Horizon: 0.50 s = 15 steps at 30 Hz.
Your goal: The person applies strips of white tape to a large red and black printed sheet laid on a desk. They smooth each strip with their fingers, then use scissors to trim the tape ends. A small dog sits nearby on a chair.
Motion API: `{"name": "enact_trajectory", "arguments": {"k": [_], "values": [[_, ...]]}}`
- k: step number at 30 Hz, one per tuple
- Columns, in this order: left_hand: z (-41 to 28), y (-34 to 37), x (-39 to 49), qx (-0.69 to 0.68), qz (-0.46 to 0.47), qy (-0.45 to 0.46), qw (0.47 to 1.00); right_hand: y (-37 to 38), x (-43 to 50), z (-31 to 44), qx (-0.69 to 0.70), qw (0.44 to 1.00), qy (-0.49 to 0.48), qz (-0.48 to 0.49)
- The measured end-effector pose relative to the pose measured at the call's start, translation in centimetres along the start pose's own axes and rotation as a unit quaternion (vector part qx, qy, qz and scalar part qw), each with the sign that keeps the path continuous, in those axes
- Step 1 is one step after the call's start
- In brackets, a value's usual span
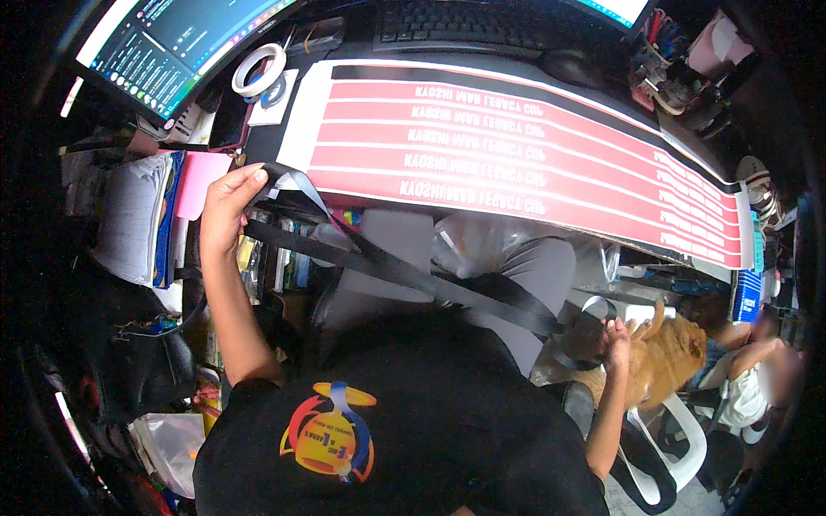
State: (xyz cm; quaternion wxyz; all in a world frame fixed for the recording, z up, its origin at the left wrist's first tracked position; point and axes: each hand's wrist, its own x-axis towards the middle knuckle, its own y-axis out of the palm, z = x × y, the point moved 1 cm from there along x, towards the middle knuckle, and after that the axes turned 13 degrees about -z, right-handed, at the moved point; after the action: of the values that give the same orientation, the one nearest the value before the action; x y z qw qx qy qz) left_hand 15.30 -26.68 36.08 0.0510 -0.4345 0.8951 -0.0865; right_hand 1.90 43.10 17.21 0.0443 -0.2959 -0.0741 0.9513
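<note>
My left hand point(232, 203) grips one end of a long dark ribbon or strap point(413, 277) between thumb and fingers, beside the desk's left edge. The ribbon stretches in two strands across my lap to my right hand point(616, 342), which is closed on its other part, with a loop curling up there. Beyond it, on the desk, lies a printed sheet point(477, 135) with red and black bands and white lettering, upside down from my side. A clear plastic bag point(471, 242) rests near my knees, below the sheet's front edge.
A tape roll point(259, 69), a keyboard point(461, 26) and two monitors stand behind the sheet. Papers point(129, 219) are stacked left. An orange-furred animal point(664, 358) lies by a white plastic chair point(687, 445) at right, with another person point(748, 387) beyond. A blue box point(746, 295) sits near the desk's right end.
</note>
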Motion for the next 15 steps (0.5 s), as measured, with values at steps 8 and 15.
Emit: {"name": "enact_trajectory", "arguments": {"k": [8, 15], "values": [[-1.7, -1.0, -0.8, 0.187, 0.145, 0.149, 0.960, 0.2, -0.4, 0.0, -0.156, 0.986, -0.060, -0.023], [-5.4, -6.3, -0.7, 0.192, 0.064, 0.049, 0.978, -9.9, -0.9, 5.7, -0.093, 0.979, -0.091, -0.157]]}}
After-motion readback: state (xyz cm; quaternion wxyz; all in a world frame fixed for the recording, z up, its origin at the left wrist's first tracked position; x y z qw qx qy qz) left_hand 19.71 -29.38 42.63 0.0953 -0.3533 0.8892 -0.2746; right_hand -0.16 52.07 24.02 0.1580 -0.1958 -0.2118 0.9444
